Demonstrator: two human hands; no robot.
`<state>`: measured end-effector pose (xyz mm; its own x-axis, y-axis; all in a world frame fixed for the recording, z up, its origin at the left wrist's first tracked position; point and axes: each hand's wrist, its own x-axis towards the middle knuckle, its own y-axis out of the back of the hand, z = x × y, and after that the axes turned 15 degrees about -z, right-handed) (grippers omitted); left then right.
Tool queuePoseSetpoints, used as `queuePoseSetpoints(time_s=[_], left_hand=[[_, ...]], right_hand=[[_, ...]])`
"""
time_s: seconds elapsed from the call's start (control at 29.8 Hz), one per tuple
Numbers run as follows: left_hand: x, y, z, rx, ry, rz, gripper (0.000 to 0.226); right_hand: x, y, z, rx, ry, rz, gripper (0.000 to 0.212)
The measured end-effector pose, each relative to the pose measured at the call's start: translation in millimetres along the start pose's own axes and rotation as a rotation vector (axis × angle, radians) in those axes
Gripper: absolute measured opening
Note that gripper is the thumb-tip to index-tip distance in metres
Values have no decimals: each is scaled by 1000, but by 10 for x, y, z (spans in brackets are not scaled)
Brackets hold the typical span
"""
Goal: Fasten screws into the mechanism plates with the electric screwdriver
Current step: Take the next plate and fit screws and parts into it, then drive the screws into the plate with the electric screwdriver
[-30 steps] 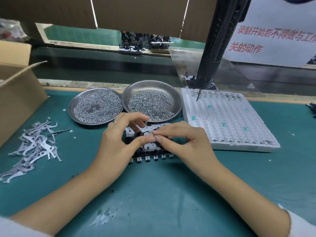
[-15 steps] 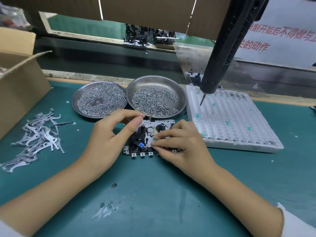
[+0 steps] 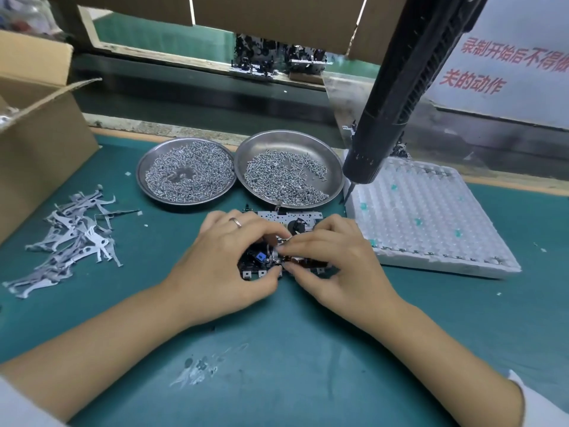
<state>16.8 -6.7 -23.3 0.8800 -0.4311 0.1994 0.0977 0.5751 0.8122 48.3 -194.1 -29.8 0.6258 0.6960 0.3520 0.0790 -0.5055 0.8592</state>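
Green desk (image 3: 308, 349), open cardboard box (image 3: 40, 143) at far left, heap of flat grey metal pieces (image 3: 74, 238) beside it, white foam tray (image 3: 431, 217) at right, sign with red writing (image 3: 508, 63) behind.

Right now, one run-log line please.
left hand steadies grey metal mechanism plate | right hand pinches small part | black electric screwdriver hanging unused

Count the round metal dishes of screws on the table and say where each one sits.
2. The left dish lies behind the left hand; the right dish touches it on the right, behind the mechanism plate. None appears hidden.
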Motion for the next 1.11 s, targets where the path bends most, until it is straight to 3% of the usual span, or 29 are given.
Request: queuePoseSetpoints(time_s=[0.44,0.6,0.67,0.84,0.97,1.11], left_hand=[[28,-74,-52,-29,-7,6,37],[40,-81,-62,-66,-4,17,24],[30,-91,-67,-88,0,15,23],[7,-114,-85,-127,-12,28,23],[35,-123,-83,-146,-13,46,20],[54,-128,-74,-177,-9,70,21]], right_hand=[[-16,13,-46,106,-48,23,18],[35,187,-42,241,-206,482,21],[103,327,33,258,-291,605,34],[437,690,217,231,-365,674,76],[734,959,333,312,-358,652,87],[964,1060,336,348,-282,677,86]])
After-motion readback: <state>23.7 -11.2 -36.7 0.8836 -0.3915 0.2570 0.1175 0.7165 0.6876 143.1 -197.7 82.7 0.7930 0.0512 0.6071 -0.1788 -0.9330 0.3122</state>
